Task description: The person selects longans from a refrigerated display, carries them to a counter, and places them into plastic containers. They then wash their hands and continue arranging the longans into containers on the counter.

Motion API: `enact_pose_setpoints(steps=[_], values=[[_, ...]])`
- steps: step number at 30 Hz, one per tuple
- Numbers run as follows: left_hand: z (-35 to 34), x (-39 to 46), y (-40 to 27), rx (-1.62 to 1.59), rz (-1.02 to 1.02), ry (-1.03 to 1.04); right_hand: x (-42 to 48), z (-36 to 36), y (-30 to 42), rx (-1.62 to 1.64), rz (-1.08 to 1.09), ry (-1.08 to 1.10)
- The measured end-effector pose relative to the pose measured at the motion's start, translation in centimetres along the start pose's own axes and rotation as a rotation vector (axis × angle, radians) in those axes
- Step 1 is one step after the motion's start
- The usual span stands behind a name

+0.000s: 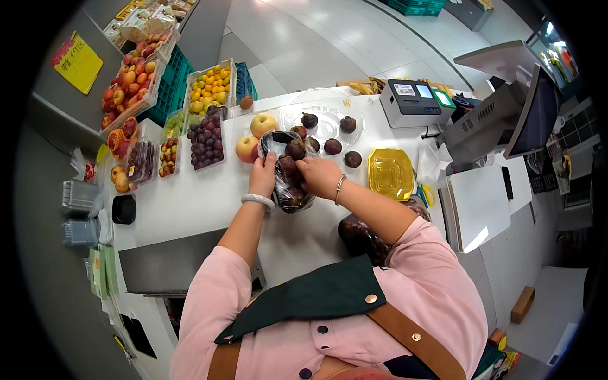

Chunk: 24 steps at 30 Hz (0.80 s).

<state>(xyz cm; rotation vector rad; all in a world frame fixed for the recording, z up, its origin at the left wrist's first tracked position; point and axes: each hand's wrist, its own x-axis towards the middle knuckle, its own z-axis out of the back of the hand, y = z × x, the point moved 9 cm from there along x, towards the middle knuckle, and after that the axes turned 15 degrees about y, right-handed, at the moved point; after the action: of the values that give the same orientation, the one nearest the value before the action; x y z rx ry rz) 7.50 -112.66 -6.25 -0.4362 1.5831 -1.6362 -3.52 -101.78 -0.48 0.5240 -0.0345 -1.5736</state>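
Note:
A black tray of mangosteens (291, 192), partly covered in clear film, is held over the white counter (213, 202). My left hand (262, 176) grips its left side. My right hand (323, 176) is at its right side, fingers bent against the film and fruit; what the fingertips pinch is hidden. Loose mangosteens (333, 146) lie just beyond, some on a clear plastic lid or plate (359, 135). Two apples (263, 125) sit beyond my left hand. To the right is a yellow plastic tray (390, 174).
Packed grapes (205, 142) and other boxed fruit stand left, with crates of oranges (211, 85) and apples (128, 85) behind. A label printer or scale (411, 104), scissors (429, 194) and a monitor (532, 114) are right. Wrapped dark fruit (363, 237) lies under my right forearm.

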Motion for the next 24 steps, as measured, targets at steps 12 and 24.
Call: enact_pose_setpoints(steps=[12,24], values=[[0.2,-1.0,0.0,-0.263,0.027,0.048,0.5,4.6,-15.5,0.558,-0.358,-0.561],[-1.8,-1.5,-1.2,-0.071,0.026,0.068,1.0,2.8,-1.3,0.247,-0.121,-0.318]])
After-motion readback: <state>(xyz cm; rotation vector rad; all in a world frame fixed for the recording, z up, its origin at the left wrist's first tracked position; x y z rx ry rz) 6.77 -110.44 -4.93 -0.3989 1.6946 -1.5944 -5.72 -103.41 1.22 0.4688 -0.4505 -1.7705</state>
